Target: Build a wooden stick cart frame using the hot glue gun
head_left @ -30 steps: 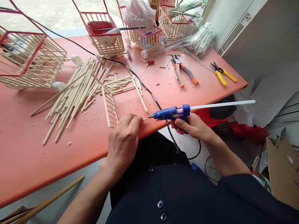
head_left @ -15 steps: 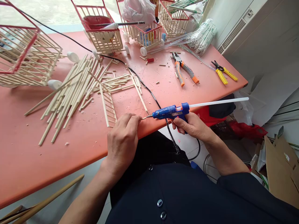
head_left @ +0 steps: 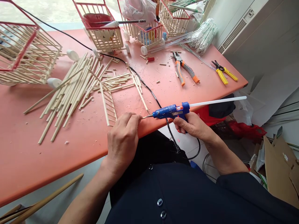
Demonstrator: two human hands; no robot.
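My right hand [head_left: 192,126] grips a blue hot glue gun [head_left: 170,112] with a long white glue stick [head_left: 217,101] out of its back. The nozzle points left and touches the tip of a short wooden stick pinched in my left hand [head_left: 122,140]. That hand is closed and rests on the near edge of the orange table [head_left: 28,155]. A ladder-like stick frame [head_left: 109,105] lies just beyond my left hand. The gun's black cable [head_left: 144,87] runs across the table.
A pile of loose wooden sticks [head_left: 70,90] lies left of centre. Stick-built carts [head_left: 25,56] [head_left: 104,31] [head_left: 146,32] stand along the back. Orange-handled pliers [head_left: 183,73] and yellow cutters [head_left: 223,74] lie at the right. Cardboard [head_left: 280,168] and clutter are on the floor.
The glue gun's nozzle has closed in on the stick tip at my left fingers. The view has shifted slightly; both hands stay near the table's edge.
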